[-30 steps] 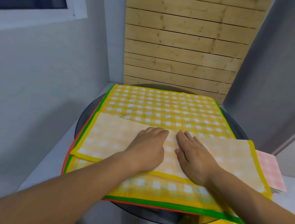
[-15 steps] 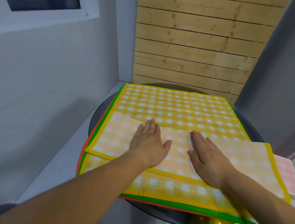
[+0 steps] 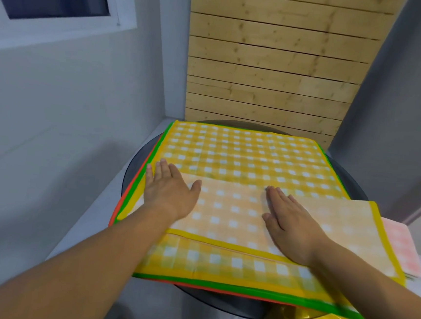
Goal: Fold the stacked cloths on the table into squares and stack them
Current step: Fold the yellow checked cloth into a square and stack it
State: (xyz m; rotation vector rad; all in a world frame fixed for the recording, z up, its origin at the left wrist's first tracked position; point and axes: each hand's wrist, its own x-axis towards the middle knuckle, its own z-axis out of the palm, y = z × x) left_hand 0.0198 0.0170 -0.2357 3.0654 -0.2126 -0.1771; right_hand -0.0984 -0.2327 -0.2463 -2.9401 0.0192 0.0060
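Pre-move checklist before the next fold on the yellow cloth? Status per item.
1. Left hand and right hand flat on the folded yellow cloth: ok.
2. Cloth smooth between the hands: ok.
3. Layers' hems matched along the near edge: cannot tell.
4. Grip on an end for the next fold: not ok, neither hand holds an edge.
5. Flat stack beneath lies flat on the table: ok.
6. Yellow cloth's right end clear of the pink folded cloth: cannot tell.
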